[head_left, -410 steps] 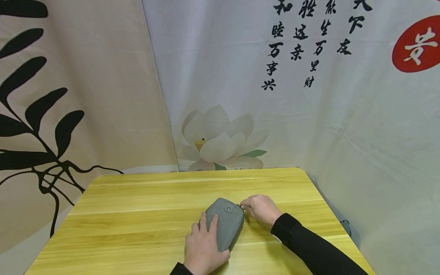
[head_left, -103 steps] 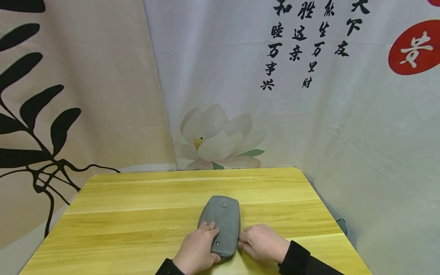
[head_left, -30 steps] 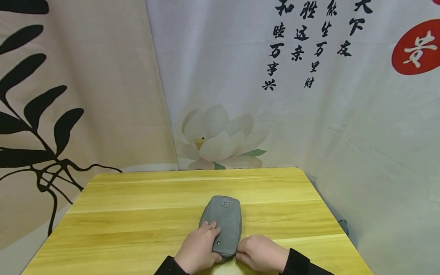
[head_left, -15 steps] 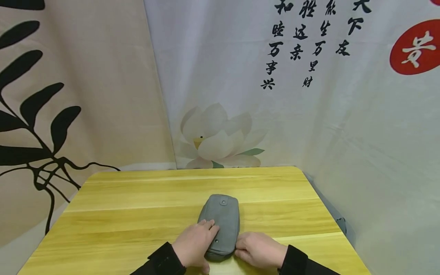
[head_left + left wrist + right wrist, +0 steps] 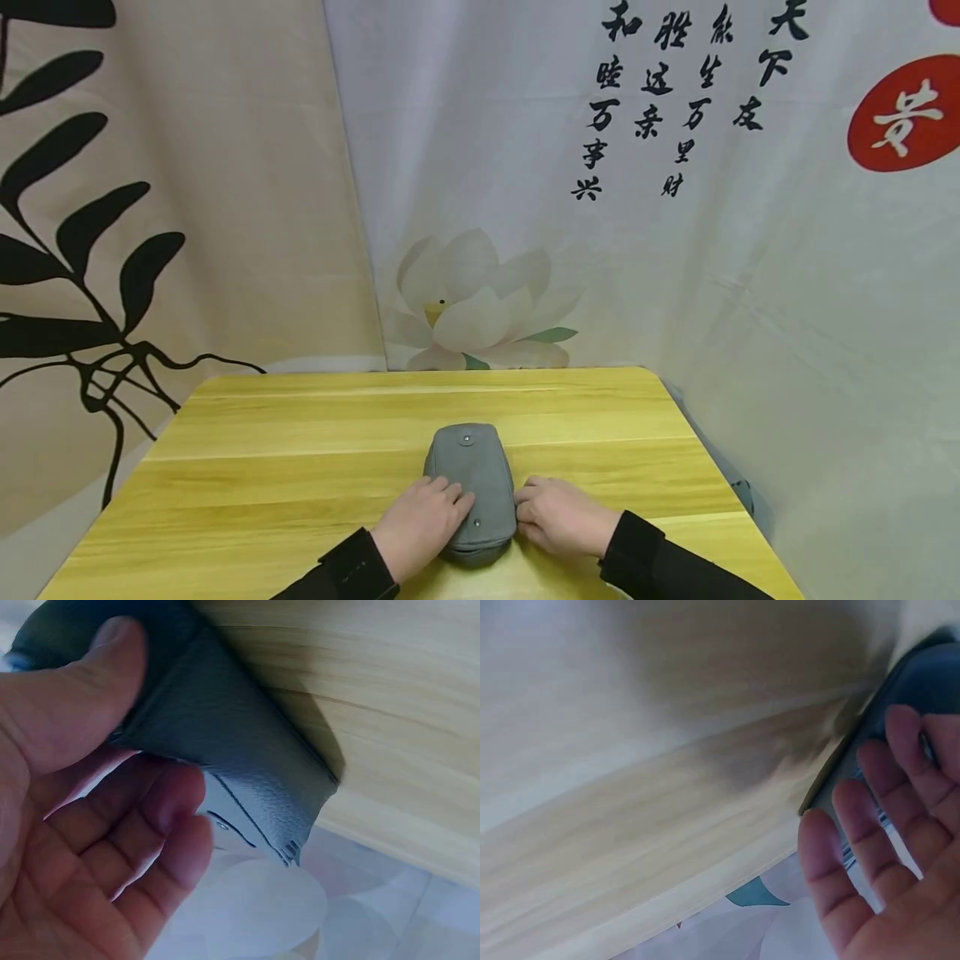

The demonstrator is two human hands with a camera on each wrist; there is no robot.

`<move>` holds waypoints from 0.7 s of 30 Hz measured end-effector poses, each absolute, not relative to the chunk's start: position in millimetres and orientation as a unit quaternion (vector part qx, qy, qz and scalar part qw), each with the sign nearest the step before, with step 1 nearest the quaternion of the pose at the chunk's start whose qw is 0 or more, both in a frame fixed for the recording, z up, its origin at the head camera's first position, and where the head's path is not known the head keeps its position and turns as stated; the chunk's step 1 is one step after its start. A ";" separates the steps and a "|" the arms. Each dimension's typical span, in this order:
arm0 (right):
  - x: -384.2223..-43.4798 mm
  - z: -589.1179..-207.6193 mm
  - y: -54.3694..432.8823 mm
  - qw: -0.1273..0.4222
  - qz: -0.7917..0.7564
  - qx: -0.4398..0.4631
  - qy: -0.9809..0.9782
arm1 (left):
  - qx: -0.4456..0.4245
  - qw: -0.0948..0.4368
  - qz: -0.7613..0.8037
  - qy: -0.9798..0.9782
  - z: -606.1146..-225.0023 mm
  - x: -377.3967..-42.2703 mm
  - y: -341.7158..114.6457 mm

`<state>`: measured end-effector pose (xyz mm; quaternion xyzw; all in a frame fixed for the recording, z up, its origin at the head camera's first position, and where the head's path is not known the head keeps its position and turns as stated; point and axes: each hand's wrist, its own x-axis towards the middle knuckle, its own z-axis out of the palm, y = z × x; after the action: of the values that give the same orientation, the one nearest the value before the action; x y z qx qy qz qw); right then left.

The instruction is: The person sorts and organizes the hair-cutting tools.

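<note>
A grey zip pouch (image 5: 477, 475) with small studs on its upper face lies near the table's front, its seam showing at the near end. My left hand (image 5: 422, 525) grips its lower left, fingers on the upper face; in the left wrist view the thumb (image 5: 112, 682) presses the side opposite the curled fingers. At the pouch's right edge is my right hand (image 5: 562, 517). In the right wrist view, its thumb and index finger (image 5: 904, 731) come together against the pouch while the other fingers are loosely bent. Whether something is pinched there is hidden.
The pouch rests on a yellow wood-grain table (image 5: 300, 483) with rounded far corners. Behind it hangs a printed cloth (image 5: 480, 167) with a lotus, black writing and a red disc. Dark sleeves cover both forearms.
Since half a second ago, the pouch has turned, its far end swinging left. My right hand has shifted away from me along its right edge. My left hand stays on the lower left.
</note>
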<state>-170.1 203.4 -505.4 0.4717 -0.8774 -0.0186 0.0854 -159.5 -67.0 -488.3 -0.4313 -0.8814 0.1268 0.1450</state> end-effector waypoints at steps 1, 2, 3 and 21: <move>-172.3 -505.0 203.0 0.088 -0.025 0.469 -0.878 | -0.431 0.156 0.134 -0.879 -489.5 -160.0 -67.3; -174.1 -504.5 202.5 0.090 -0.031 0.466 -0.880 | -0.430 0.165 0.143 -0.876 -490.2 -160.2 -67.4; -175.0 -503.7 201.8 0.087 -0.035 0.461 -0.882 | -0.430 0.176 0.154 -0.872 -491.6 -160.8 -67.5; -139.0 -493.8 180.6 0.040 0.043 0.381 -0.923 | -0.391 0.201 0.166 -0.883 -498.2 -157.3 -64.1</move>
<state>-139.0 180.6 -493.8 0.3806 -0.9229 0.0427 0.0401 -157.3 -64.1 -498.2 -0.3907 -0.8830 0.1656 0.2006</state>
